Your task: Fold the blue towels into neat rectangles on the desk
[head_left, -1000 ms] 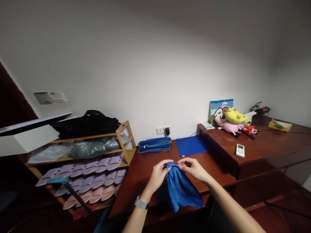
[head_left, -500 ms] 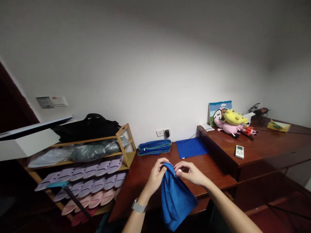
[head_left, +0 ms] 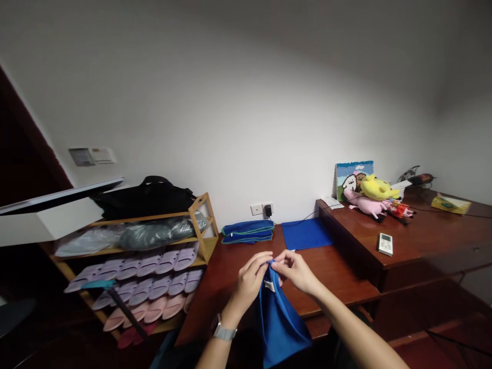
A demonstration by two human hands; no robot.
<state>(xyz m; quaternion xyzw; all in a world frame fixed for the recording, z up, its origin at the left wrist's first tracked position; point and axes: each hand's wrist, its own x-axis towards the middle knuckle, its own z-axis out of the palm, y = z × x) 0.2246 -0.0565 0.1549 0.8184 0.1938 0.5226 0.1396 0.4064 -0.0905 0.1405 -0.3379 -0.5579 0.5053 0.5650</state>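
A blue cloth (head_left: 286, 328) hangs down from my two hands in front of the desk, with a small white label (head_left: 269, 285) showing near its top edge. My left hand (head_left: 251, 277), with a watch at the wrist, pinches the cloth's upper edge. Close beside it, my right hand (head_left: 295, 270) grips the same edge between thumb and fingers. Behind them on the desk lie a stack of folded blue cloths (head_left: 248, 232) with green edging and a flat blue cloth (head_left: 307, 233).
A wooden shoe rack (head_left: 207, 225) with several slippers (head_left: 161, 261) and a black bag (head_left: 148, 199) stands on the left. To the right, a raised desk section (head_left: 418, 230) bears plush toys (head_left: 378, 189), a remote control (head_left: 385, 244) and a tissue pack (head_left: 450, 204). A plugged charger (head_left: 268, 210) sits on the wall.
My hands have drawn closer together along the cloth's top edge. The white label has come into view below my fingers, and the camera has turned slightly left.
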